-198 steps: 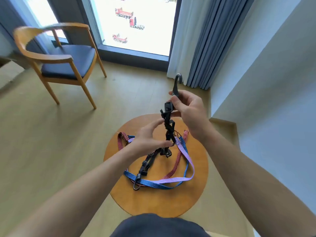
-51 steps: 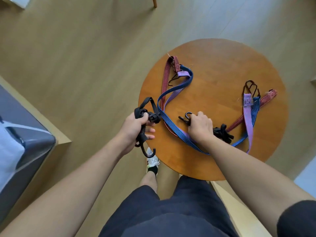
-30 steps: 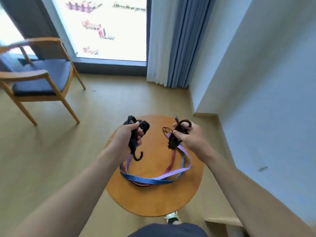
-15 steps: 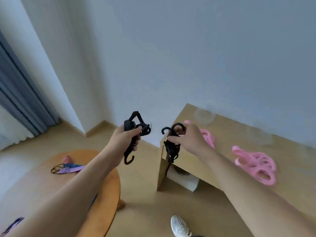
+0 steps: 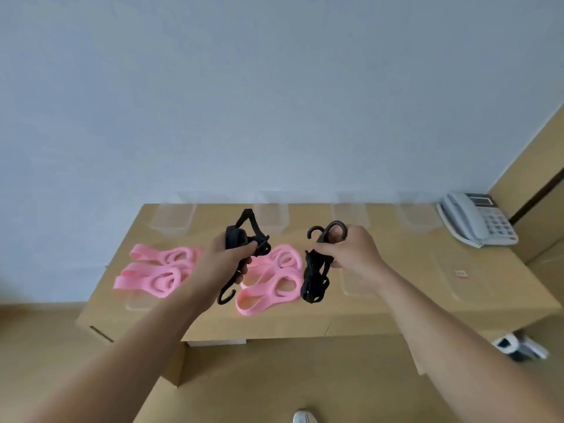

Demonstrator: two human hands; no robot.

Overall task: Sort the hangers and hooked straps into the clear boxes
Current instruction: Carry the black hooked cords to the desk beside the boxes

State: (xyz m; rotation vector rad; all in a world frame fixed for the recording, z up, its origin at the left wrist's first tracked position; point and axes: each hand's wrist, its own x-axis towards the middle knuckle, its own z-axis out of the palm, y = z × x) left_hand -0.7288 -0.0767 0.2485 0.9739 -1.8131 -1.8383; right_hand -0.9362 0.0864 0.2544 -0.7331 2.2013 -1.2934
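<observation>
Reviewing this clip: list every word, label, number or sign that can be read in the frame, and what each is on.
No text can be read in this frame.
Desk phone: keypad buttons and a dark display panel show, but any digits are too blurred to read.
Small red-and-white sticker on the desk: too small and blurred to read.
Pink hangers, black hooked straps and clear boxes: no markings visible.

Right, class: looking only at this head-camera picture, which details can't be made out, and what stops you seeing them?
- Left hand: its fingers hide the middle of the black strap bundle.
- Right hand: the strap count in its black bundle is tangled and blurred.
- Clear boxes: see-through and blurred, so their contents cannot be made out.
- Pink hangers: overlapped; no count.
- Telephone: keys too small.
</observation>
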